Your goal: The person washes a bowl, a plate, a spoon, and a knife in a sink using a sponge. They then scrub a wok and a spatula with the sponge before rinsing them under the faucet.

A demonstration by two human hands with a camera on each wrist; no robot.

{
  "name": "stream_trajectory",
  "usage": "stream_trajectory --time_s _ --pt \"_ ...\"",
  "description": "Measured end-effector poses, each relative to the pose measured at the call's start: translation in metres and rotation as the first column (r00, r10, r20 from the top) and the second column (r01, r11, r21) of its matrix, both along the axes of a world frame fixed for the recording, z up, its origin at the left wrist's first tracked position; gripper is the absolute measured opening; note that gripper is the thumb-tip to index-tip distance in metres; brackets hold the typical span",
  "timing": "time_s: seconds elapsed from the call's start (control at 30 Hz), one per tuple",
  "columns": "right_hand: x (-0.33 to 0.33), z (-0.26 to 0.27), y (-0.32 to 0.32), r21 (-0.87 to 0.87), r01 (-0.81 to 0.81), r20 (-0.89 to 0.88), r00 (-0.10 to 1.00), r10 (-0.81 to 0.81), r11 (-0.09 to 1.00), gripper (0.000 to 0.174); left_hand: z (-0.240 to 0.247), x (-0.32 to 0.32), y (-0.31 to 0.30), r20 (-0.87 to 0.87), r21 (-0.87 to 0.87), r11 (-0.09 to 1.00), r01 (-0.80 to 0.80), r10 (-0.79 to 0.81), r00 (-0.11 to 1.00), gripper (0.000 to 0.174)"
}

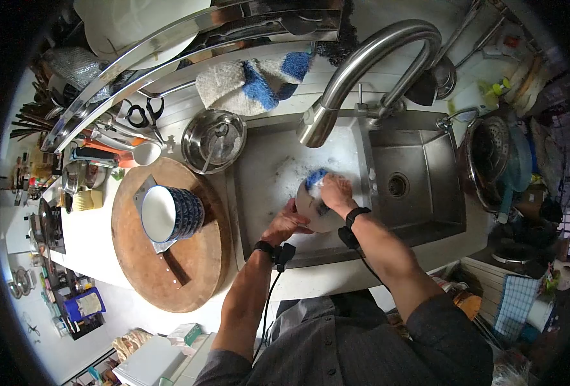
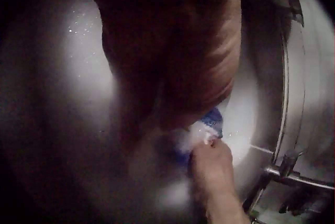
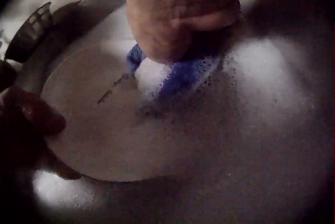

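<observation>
Over the left basin of the sink, my left hand (image 1: pixel 287 222) grips the rim of a pale round dish (image 1: pixel 310 209), thumb on its face in the right wrist view. My right hand (image 1: pixel 337 193) holds a blue and white cloth (image 1: pixel 315 178) against the dish. The right wrist view shows the soapy cloth (image 3: pixel 180 77) pressed on the dish's face (image 3: pixel 120 145), which has a dark mark. In the left wrist view my left hand (image 2: pixel 172 62) hides most of the dish; the right hand (image 2: pixel 212 166) and cloth show beyond it. Suds surround the dish.
The steel faucet (image 1: pixel 378 48) arches above the sink. Left of the basin stand a metal bowl (image 1: pixel 214 141) and a round wooden board (image 1: pixel 169 283) bearing stacked blue-patterned bowls (image 1: pixel 172 213), a cleaver and a knife handle. The right basin (image 1: pixel 413 174) has a drain.
</observation>
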State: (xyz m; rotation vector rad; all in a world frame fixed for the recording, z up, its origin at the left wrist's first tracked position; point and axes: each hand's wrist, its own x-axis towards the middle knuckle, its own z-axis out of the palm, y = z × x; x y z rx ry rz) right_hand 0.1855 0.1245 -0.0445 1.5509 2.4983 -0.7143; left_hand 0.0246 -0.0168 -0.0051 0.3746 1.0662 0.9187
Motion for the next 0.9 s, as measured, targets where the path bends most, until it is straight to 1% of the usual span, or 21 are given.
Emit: stream_trajectory --time_s 0.07,0.1,0.17,0.23,0.3,0.33,0.4,0.43,0.47,0.53,0.57,0.6,0.63,0.67,0.7,0.73,0.77,0.8,0.83,0.87,0.9 --pt "0.014 -0.007 0.007 0.087 -0.015 0.142 0.990 0.003 0.996 0.037 -0.002 -0.002 -0.008 0.155 0.103 0.986 -0.132 0.116 0.981 0.079" --pt "0.020 -0.016 0.010 0.084 0.063 0.031 0.997 -0.066 0.994 0.034 -0.003 -0.003 -0.008 0.155 0.104 0.986 -0.134 0.117 0.981 0.079" --pt "0.020 -0.008 0.010 0.067 0.066 0.045 0.997 -0.069 0.996 0.033 -0.001 -0.004 -0.004 0.085 -0.016 0.995 -0.098 0.099 0.991 0.073" --pt "0.016 -0.006 0.008 0.054 0.072 0.059 0.995 -0.075 0.996 0.034 0.004 -0.003 -0.004 0.085 0.012 0.994 -0.104 0.103 0.991 0.072" --pt "0.000 -0.011 -0.003 0.210 0.048 0.029 0.998 -0.055 0.977 0.032 0.004 -0.003 -0.003 0.085 0.038 0.994 -0.106 0.102 0.991 0.071" --pt "-0.007 -0.009 -0.003 0.213 0.049 0.030 0.998 -0.057 0.976 0.032 0.000 -0.003 -0.001 0.110 0.026 0.995 -0.099 0.096 0.989 0.070" --pt "-0.019 0.007 -0.009 0.179 -0.042 0.003 0.999 0.042 0.983 0.028 -0.003 -0.001 -0.001 0.137 0.008 0.996 -0.086 0.084 0.987 0.068" --pt "-0.024 0.022 -0.014 0.099 -0.082 -0.031 0.996 0.086 0.992 0.033 -0.003 -0.001 0.000 0.124 -0.020 0.995 -0.093 0.095 0.988 0.068" --pt "-0.031 0.027 -0.022 0.099 -0.079 -0.029 0.996 0.082 0.992 0.033 -0.004 0.000 0.001 0.112 -0.050 0.994 -0.100 0.105 0.988 0.068" --pt "-0.041 0.036 -0.034 0.060 -0.130 -0.193 0.971 0.139 0.990 0.042 -0.013 0.000 0.002 0.126 -0.025 0.995 -0.096 0.099 0.987 0.067" --pt "-0.038 0.038 -0.046 0.050 -0.130 -0.188 0.972 0.137 0.990 0.042 -0.026 0.002 -0.007 0.141 -0.018 0.995 -0.100 0.102 0.985 0.066" --pt "-0.037 0.039 -0.051 0.153 -0.280 -0.268 0.911 0.313 0.948 0.044 -0.039 -0.003 -0.011 0.142 -0.015 0.995 -0.098 0.100 0.985 0.066" --pt "-0.037 0.041 -0.051 0.268 -0.411 -0.325 0.813 0.484 0.871 0.046 -0.043 -0.011 -0.011 -0.157 0.267 0.952 0.151 -0.112 0.981 0.067" --pt "-0.037 0.043 -0.047 0.269 -0.412 -0.325 0.812 0.484 0.871 0.046 -0.047 -0.014 -0.013 -0.481 0.431 0.785 0.444 -0.216 0.850 0.067" --pt "-0.037 0.045 -0.041 0.240 -0.463 -0.236 0.824 0.514 0.853 0.043 -0.050 -0.017 -0.019 -0.520 0.411 0.779 0.474 -0.227 0.824 0.069" --pt "-0.038 0.050 -0.032 0.207 -0.511 -0.146 0.827 0.543 0.834 0.041 -0.032 -0.018 -0.019 -0.522 0.409 0.778 0.477 -0.229 0.821 0.069" --pt "-0.038 0.060 -0.024 0.132 -0.484 -0.122 0.858 0.499 0.865 0.034 -0.021 -0.016 -0.022 -0.176 0.250 0.950 0.188 -0.146 0.973 0.071" --pt "-0.036 0.061 -0.018 0.129 -0.481 -0.125 0.859 0.496 0.867 0.034 -0.010 -0.013 -0.022 0.152 -0.029 0.998 -0.055 0.059 0.987 0.074" --pt "-0.033 0.055 -0.012 0.128 -0.351 -0.108 0.925 0.365 0.928 0.033 -0.007 -0.011 -0.022 0.152 -0.031 0.998 -0.054 0.059 0.987 0.074" --pt "-0.030 0.043 -0.001 0.144 -0.211 -0.091 0.970 0.225 0.967 0.033 -0.008 -0.013 -0.013 0.032 0.011 0.999 -0.044 0.044 0.999 0.070" --pt "-0.023 0.033 0.001 0.144 -0.212 -0.091 0.970 0.226 0.967 0.033 -0.007 -0.012 -0.012 -0.084 0.038 0.999 -0.035 0.038 0.996 0.065"
